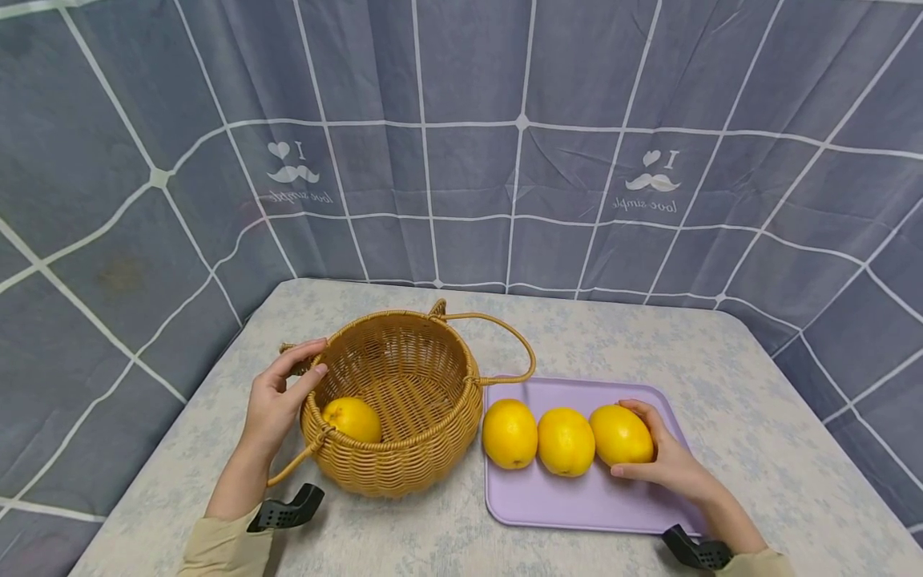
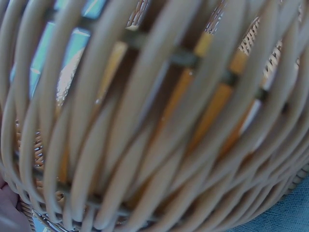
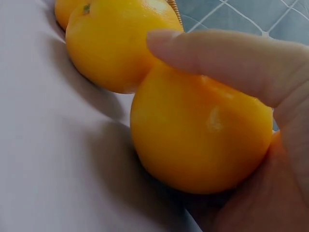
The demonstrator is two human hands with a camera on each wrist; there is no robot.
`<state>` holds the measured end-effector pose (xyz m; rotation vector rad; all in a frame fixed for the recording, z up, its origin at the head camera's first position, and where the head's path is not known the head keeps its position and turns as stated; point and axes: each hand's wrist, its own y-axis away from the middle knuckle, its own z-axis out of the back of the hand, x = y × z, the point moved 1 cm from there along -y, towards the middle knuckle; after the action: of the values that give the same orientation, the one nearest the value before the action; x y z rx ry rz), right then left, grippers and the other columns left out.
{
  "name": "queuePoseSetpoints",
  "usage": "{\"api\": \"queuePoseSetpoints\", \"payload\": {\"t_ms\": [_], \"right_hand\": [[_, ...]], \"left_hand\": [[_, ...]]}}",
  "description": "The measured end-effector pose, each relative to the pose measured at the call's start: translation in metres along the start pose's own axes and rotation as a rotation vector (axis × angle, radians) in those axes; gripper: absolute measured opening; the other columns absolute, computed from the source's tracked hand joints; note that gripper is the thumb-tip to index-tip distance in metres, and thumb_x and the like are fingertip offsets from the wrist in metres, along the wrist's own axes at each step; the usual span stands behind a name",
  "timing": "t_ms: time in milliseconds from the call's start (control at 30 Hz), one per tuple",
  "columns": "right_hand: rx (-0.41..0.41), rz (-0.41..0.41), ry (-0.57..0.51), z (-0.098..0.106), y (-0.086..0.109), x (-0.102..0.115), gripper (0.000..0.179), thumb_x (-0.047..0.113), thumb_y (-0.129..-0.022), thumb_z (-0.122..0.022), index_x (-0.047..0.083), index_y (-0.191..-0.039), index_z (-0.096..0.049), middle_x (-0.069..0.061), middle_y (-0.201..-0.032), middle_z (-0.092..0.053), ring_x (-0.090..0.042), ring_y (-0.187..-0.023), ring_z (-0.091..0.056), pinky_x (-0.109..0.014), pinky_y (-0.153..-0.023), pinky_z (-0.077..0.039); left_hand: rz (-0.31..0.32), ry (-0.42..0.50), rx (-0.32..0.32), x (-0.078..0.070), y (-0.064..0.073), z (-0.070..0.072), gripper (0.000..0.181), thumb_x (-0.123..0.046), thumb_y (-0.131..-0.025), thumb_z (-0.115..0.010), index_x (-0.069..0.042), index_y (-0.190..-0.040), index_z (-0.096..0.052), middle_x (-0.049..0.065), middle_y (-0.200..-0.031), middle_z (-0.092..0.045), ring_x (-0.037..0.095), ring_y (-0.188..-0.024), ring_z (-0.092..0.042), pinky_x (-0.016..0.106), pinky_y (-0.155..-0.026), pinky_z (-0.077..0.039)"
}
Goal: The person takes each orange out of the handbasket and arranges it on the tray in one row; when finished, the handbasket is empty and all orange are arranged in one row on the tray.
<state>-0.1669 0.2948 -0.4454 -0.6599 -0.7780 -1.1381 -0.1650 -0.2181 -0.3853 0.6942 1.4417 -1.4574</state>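
Note:
A round wicker basket (image 1: 397, 465) stands left of centre, with one orange (image 1: 352, 419) lying inside by its near left wall. My left hand (image 1: 272, 405) grips the basket's left rim, thumb at the inner side. The woven wall fills the left wrist view, with orange colour showing through its gaps. On a lilac tray (image 1: 555, 506), three oranges sit in a row. Around the rightmost orange (image 1: 618, 433) my right hand (image 1: 667, 462) curls its thumb and fingers. The right wrist view shows that orange close up, beside the middle orange (image 3: 116, 48).
One looped handle (image 1: 530, 353) of the basket reaches out over the tray's back left corner, and another loop (image 1: 292, 465) hangs at the front left. A pale patterned cloth (image 1: 404, 537) covers the table. Behind it hangs a blue-grey checked curtain (image 1: 469, 176).

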Motion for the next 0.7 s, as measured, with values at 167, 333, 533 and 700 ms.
{"api": "queuePoseSetpoints", "payload": {"t_ms": [167,333,533,700], "right_hand": [[0.017,0.015,-0.008,0.0002,-0.0009,-0.0013,0.093,0.014,-0.069,-0.083,0.012,-0.141,-0.025,-0.016,-0.134,-0.038,-0.018,-0.104,-0.047,-0.048,-0.085,-0.039],[0.01,0.011,0.009,-0.0022,-0.0021,-0.0029,0.094,0.017,-0.067,-0.085,0.014,-0.141,-0.026,-0.012,-0.132,-0.038,-0.02,-0.103,-0.048,-0.046,-0.085,-0.04],[0.034,0.029,0.047,-0.0008,-0.0002,-0.0027,0.094,0.019,-0.068,-0.085,0.014,-0.142,-0.027,-0.01,-0.131,-0.04,-0.017,-0.103,-0.047,-0.048,-0.085,-0.04],[0.066,0.048,0.055,0.0022,0.002,-0.0034,0.092,0.018,-0.072,-0.081,0.018,-0.144,-0.025,-0.01,-0.133,-0.039,-0.009,-0.106,-0.044,-0.046,-0.088,-0.039]], "left_hand": [[-0.002,-0.001,0.001,0.0006,-0.0003,0.0005,0.031,-0.005,-0.093,-0.057,-0.003,-0.124,-0.06,0.001,-0.123,-0.057,0.011,-0.105,-0.049,0.017,-0.087,-0.039],[-0.006,0.004,0.001,0.0006,-0.0005,0.0004,0.031,-0.005,-0.093,-0.057,-0.002,-0.124,-0.06,0.002,-0.123,-0.058,0.011,-0.105,-0.049,0.017,-0.087,-0.039],[-0.004,0.007,0.003,0.0008,-0.0006,0.0004,0.031,-0.005,-0.093,-0.057,-0.003,-0.124,-0.06,0.002,-0.124,-0.058,0.011,-0.106,-0.049,0.017,-0.087,-0.039],[-0.004,0.005,0.004,0.0013,-0.0003,0.0006,0.031,-0.005,-0.093,-0.057,-0.002,-0.124,-0.06,0.001,-0.124,-0.058,0.012,-0.106,-0.049,0.017,-0.088,-0.038]]}}
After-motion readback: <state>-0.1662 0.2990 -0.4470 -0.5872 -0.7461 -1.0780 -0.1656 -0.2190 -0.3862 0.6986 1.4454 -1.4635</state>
